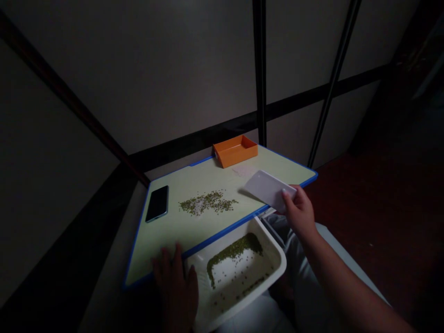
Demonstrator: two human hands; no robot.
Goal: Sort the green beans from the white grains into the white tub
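My right hand (pixel 301 212) grips a flat white rectangular plate (pixel 265 187) by its near right end, thumb on top. The plate is tilted above the right part of the small table (pixel 180 236). To its left, small green beans (pixel 208 202), like mung beans, lie scattered on the tabletop with some whitish bits among them. My left hand (pixel 176 286), in shadow, rests at the table's front edge with its fingers spread, beside a white plastic basin (pixel 279 273). More green beans (pixel 239 247) lie in the basin, heaped mostly along its far side.
An orange open tray (pixel 236 152) stands at the table's back edge, with a faint pale patch of bits (pixel 243 171) before it. A dark phone (pixel 157 203) lies at the left. Behind the table rise panelled doors (pixel 194 69). The basin sits over my lap, below the table edge.
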